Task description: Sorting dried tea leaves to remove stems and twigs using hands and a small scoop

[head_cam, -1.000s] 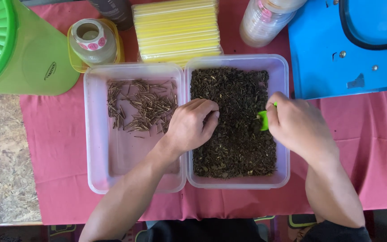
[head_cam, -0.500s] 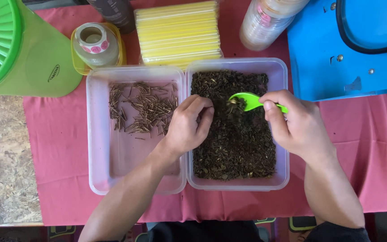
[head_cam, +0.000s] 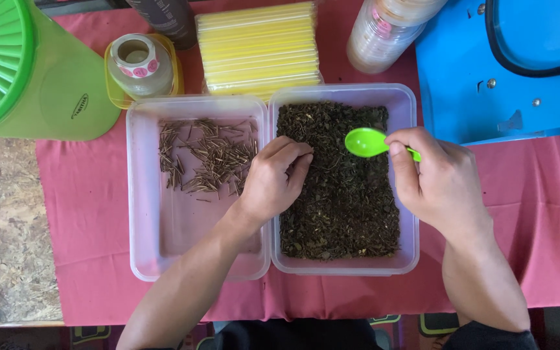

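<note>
Two clear tubs side by side on red-clothed worktop: right tub full of dark leaf, left tub few sticks. Left hand curled on leaf, contents hidden. Right hand fingers pinch green spoon above leaf. Risk: tilted spoon scatters leaf over rim.

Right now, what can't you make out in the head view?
- Left hand: curled fingertips hide anything pinched over the dark leaf tray.
- Green spoon: handle mostly covered by right hand.
- Green container, blue machine: cut off by frame edges.
- Clear jar: top cut off.
</note>
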